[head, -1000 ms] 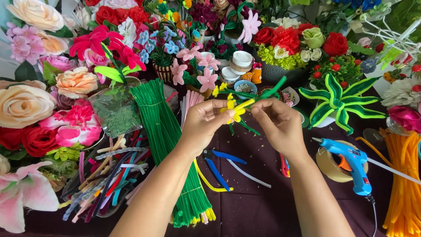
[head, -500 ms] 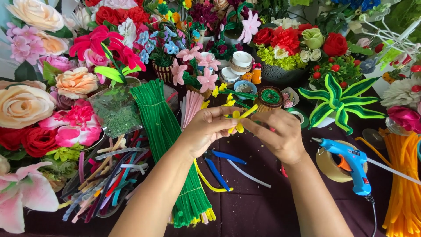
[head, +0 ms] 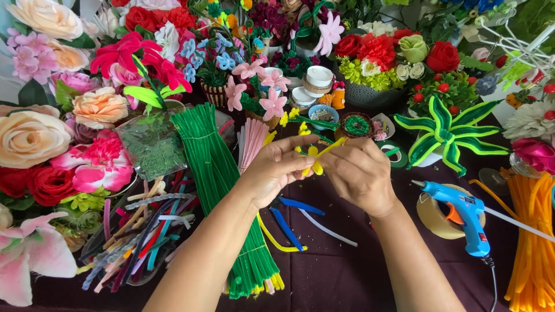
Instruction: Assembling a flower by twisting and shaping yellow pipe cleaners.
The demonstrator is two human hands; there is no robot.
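Note:
My left hand (head: 277, 169) and my right hand (head: 359, 173) meet at the middle of the table, fingertips together on a small yellow pipe-cleaner flower (head: 315, 159). Its yellow petals stick out between my thumbs and a yellow strand runs up to the right. A green stem part is mostly hidden behind my right hand. Below my hands lie loose blue (head: 299, 206), white (head: 327, 229) and yellow (head: 277, 238) pipe-cleaner pieces on the dark cloth.
A thick bundle of green pipe cleaners (head: 222, 190) lies left of my arms. A blue glue gun (head: 462, 215) rests on a tape roll (head: 435, 216) at right, beside orange pipe cleaners (head: 535, 242). Mixed pipe cleaners (head: 136, 237) and many artificial flowers (head: 34, 136) ring the table.
My hands have drawn closer together and lower. The green stem that stuck out up and right is now hidden behind my right hand.

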